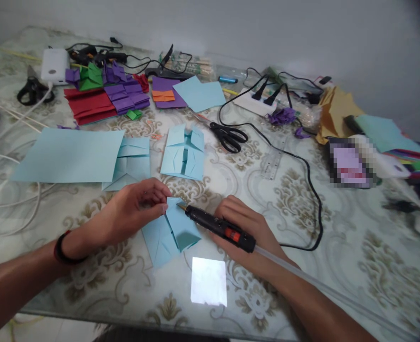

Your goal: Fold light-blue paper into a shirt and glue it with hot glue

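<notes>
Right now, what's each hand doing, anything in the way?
Left hand pinching folded light blue paper. Right hand gripping black glue gun, nozzle at paper's top. Black-handled scissors, black cord: clear of nozzle.

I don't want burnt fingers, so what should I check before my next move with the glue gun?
1. Left hand steadies the folded blue paper: ok, fingers at its top edge.
2. Right hand holds the glue gun: ok.
3. Fingers well away from the nozzle: not ok, I'd say; the left thumb is close to it.
4. Glue stick in the gun: ok, sticking out of the back.
5. Black cord off the paper: ok, it loops to the right.
6. Nozzle hot: cannot tell.
</notes>
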A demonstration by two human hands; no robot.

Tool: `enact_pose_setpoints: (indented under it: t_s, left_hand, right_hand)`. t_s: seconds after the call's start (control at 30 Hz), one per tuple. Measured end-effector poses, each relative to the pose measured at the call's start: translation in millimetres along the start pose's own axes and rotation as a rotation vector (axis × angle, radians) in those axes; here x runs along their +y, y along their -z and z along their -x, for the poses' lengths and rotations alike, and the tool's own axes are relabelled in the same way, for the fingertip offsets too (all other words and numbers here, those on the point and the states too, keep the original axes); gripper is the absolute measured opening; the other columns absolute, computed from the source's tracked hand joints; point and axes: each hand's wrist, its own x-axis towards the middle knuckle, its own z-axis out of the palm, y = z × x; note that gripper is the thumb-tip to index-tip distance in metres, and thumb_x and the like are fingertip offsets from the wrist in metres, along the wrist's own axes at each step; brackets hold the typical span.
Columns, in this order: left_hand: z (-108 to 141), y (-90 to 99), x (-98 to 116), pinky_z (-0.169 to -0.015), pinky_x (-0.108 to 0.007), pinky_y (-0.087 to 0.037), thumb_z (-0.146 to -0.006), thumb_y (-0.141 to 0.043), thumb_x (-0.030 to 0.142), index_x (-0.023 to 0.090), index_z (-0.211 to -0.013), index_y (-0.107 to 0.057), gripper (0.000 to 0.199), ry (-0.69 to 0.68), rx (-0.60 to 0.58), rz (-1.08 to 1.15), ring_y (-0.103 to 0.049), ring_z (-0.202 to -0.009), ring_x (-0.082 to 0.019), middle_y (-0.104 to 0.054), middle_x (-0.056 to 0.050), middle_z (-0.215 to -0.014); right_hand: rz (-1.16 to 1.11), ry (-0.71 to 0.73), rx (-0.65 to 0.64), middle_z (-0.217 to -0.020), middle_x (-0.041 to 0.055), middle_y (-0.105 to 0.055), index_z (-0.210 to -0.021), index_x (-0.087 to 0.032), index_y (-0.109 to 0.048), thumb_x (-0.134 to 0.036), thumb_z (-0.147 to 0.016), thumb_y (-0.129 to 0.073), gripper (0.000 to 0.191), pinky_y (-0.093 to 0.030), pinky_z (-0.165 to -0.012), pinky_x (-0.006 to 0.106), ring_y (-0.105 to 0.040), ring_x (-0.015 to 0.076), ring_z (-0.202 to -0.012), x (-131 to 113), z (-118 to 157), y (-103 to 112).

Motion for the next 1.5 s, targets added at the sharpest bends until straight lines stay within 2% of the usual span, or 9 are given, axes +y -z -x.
enact_pose_setpoints:
  t_s: [0.4, 0.6, 0.7, 0.8, 0.97, 1.2, 1.3, 1.4, 1.5]
  left_hand:
    - [1.5, 4.2, 0.6, -0.074, -0.024, -0.053, -0.095, -0.068, 0.03, 0.021, -0.112, -0.067, 0.019, 0.014, -0.012, -0.008, -0.067, -0.083, -0.013, -0.071, 0.0, -0.089]
    - [2.1, 5.1, -1.9, -0.071, -0.024, -0.051, -0.097, -0.068, 0.036, 0.023, -0.113, -0.066, 0.021, 0.043, -0.006, -0.031, -0.065, -0.08, -0.014, -0.07, 0.001, -0.085]
    - [1.3, 4.3, -4.1, -0.073, -0.027, -0.051, -0.097, -0.067, 0.039, 0.023, -0.112, -0.067, 0.021, 0.048, 0.011, -0.071, -0.067, -0.082, -0.016, -0.072, 0.0, -0.089]
    - [1.1, 3.6, -4.2, -0.076, -0.029, -0.053, -0.097, -0.065, 0.039, 0.023, -0.11, -0.068, 0.02, 0.03, 0.022, -0.149, -0.068, -0.084, -0.018, -0.073, -0.001, -0.092]
    - [4.6, 4.5, 2.4, -0.081, -0.032, -0.054, -0.097, -0.058, 0.023, 0.023, -0.115, -0.069, 0.021, -0.165, -0.004, -0.347, -0.067, -0.086, -0.018, -0.073, -0.004, -0.102]
    - [10.3, 5.8, 15.9, -0.093, -0.037, -0.058, -0.09, -0.051, 0.009, 0.025, -0.122, -0.069, 0.04, -0.328, -0.114, -0.395, -0.069, -0.105, -0.021, -0.069, -0.006, -0.123]
    - [9.4, 3.3, 16.1, -0.096, -0.04, -0.059, -0.089, -0.053, 0.01, 0.022, -0.119, -0.072, 0.038, -0.409, -0.125, -0.464, -0.069, -0.109, -0.024, -0.069, -0.009, -0.122]
    - [7.3, 1.2, 15.7, -0.095, -0.04, -0.059, -0.087, -0.055, 0.008, 0.023, -0.117, -0.074, 0.039, -0.511, -0.136, -0.552, -0.069, -0.108, -0.023, -0.071, -0.008, -0.118]
    - [5.4, 0.9, 16.5, -0.096, -0.04, -0.059, -0.087, -0.055, 0.006, 0.023, -0.114, -0.075, 0.039, -0.549, -0.149, -0.574, -0.069, -0.108, -0.023, -0.072, -0.008, -0.116]
  right_hand:
    - [0.025, -0.006, 0.018, -0.084, 0.0036, -0.059, -0.084, -0.021, -0.054, -0.02, -0.093, -0.062, 0.012, -0.042, -0.074, 0.034, -0.054, 0.0215, -0.082, 2.8, -0.6, -2.5]
    - [0.011, -0.006, 0.049, -0.084, 0.0032, -0.061, -0.082, -0.021, -0.056, -0.016, -0.088, -0.061, 0.009, -0.043, -0.074, 0.032, -0.057, 0.0204, -0.081, 3.1, -1.2, 9.6]
    - [-0.024, -0.092, 0.072, -0.081, 0.0015, -0.06, -0.082, -0.021, -0.058, -0.022, -0.092, -0.063, 0.012, -0.043, -0.068, 0.029, -0.058, 0.0179, -0.075, 9.1, -3.0, 21.0]
    - [0.098, -0.245, 0.153, -0.078, 0.0008, -0.06, -0.082, -0.021, -0.06, -0.031, -0.097, -0.063, 0.018, -0.043, -0.066, 0.028, -0.06, 0.0178, -0.072, 19.9, -4.8, 33.5]
    - [0.312, -0.339, 0.194, -0.095, 0.0057, -0.069, -0.099, -0.02, -0.066, -0.028, -0.094, -0.062, 0.01, -0.051, -0.077, 0.032, -0.068, 0.0234, -0.084, 40.2, -3.3, 46.2]
    - [0.366, -0.281, 0.098, -0.127, 0.011, -0.067, -0.124, -0.021, -0.067, -0.009, -0.082, -0.057, 0.044, -0.052, -0.105, 0.049, -0.063, 0.0302, -0.119, 59.9, 6.6, 42.8]
    - [0.382, -0.196, 0.115, -0.133, 0.0135, -0.065, -0.127, -0.019, -0.067, -0.007, -0.087, -0.053, 0.044, -0.049, -0.108, 0.058, -0.056, 0.0334, -0.127, 53.0, 7.2, 43.7]
    - [0.368, -0.12, 0.221, -0.128, 0.0139, -0.065, -0.124, -0.02, -0.068, -0.003, -0.088, -0.05, 0.044, -0.051, -0.105, 0.06, -0.055, 0.0334, -0.124, 32.5, 4.0, 39.5]
    - [0.269, -0.021, 0.163, -0.121, 0.0133, -0.069, -0.122, -0.019, -0.068, -0.001, -0.091, -0.048, 0.041, -0.052, -0.104, 0.059, -0.057, 0.0309, -0.117, 8.5, 2.3, 25.1]
